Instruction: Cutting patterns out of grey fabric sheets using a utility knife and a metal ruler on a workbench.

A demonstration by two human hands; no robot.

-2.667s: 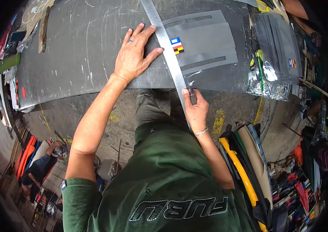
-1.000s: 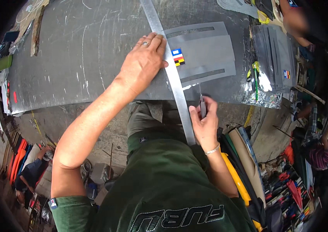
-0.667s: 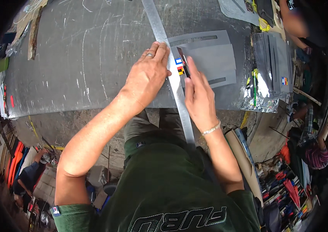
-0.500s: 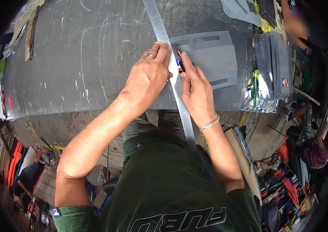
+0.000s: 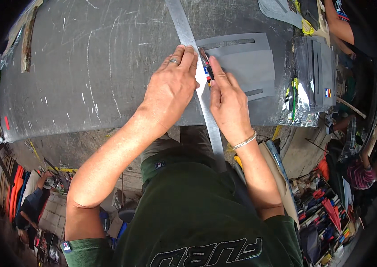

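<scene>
A long metal ruler [image 5: 215, 141] runs slantwise over the dark work surface, its near end reaching past the edge to my body. My left hand [image 5: 170, 82] presses down on the ruler, fingertips and thumb holding it. Just right of it, my right hand [image 5: 229, 100] has the index finger stretched forward and the thumb close by. Under those fingers, along the ruler's edge, lies a slim dark tool [image 5: 203, 57]; its tip and exact kind cannot be made out. Grey slotted sheets [image 5: 246, 66] lie overlapped beneath, beside a small coloured label [image 5: 207, 76].
At the right end of the table [image 5: 121, 58] rests a stack of grey and clear plastic pieces [image 5: 320, 71]. A wooden stick [image 5: 29, 40] lies far left. Other people are at the sides, one in a striped shirt [image 5: 361, 178]. Assorted goods [image 5: 326, 211] crowd the lower right.
Both hands keep their places along the ruler, with hardly any shift against the sheets. The whole view has tilted slightly. The person at the upper right has moved an arm.
</scene>
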